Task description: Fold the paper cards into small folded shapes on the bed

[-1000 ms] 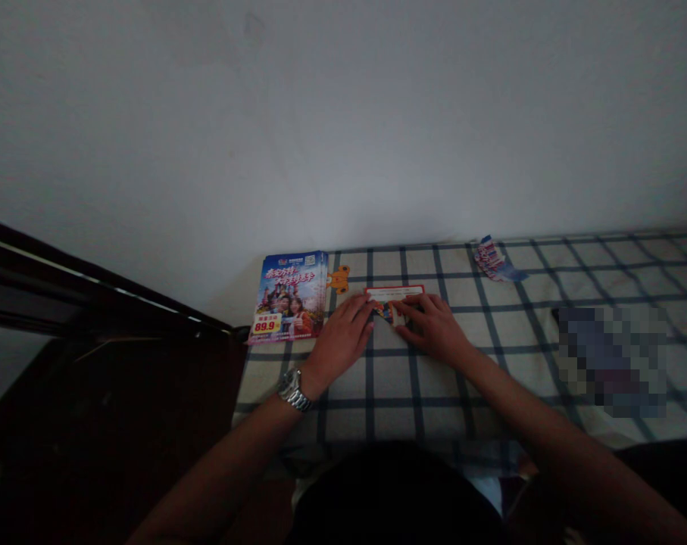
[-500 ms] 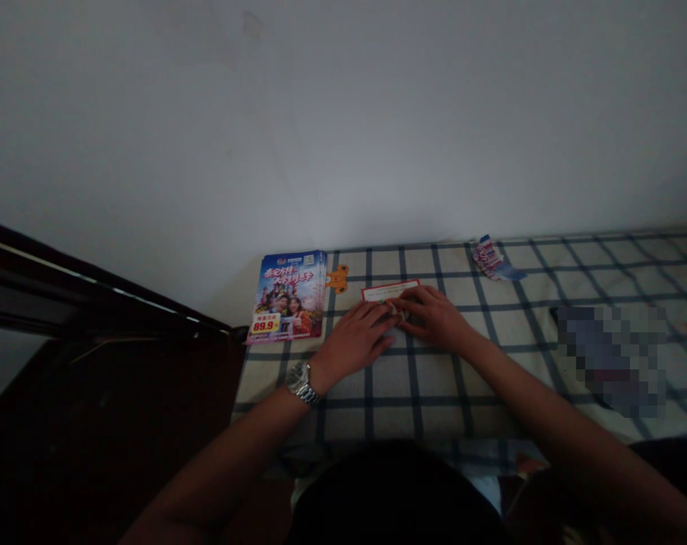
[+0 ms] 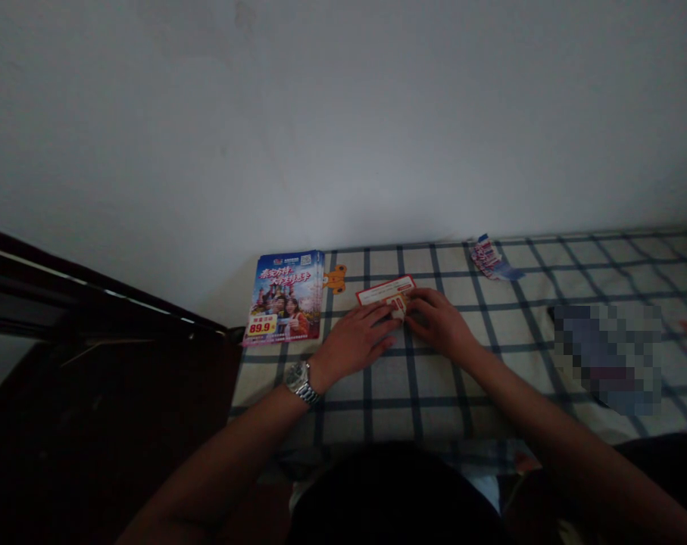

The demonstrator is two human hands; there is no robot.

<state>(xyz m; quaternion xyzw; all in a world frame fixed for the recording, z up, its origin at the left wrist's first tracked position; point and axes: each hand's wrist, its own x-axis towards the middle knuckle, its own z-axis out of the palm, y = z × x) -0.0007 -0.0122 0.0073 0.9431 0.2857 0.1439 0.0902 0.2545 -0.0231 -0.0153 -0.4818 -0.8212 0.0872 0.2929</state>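
A small sheet of paper with a red border lies on the checked cloth, partly folded over at its near right side. My left hand, with a metal watch on the wrist, rests its outstretched fingers flat on the paper's near edge, the thumb apart from them. From the other side my right hand pinches the folded part near its right corner with bent fingers. Fingers of both hands cover part of the fold.
A stack of printed flyers sits at the cloth's left end, beside an orange bear figure. Toward the wall lies a crumpled piece of printed paper. A blurred-out dark flat object is at the right. The wall borders the far edge.
My right hand has shifted slightly down and right. More of the paper shows now, tilted with its right end higher, and a yellow-and-red printed part has come into sight between my fingers.
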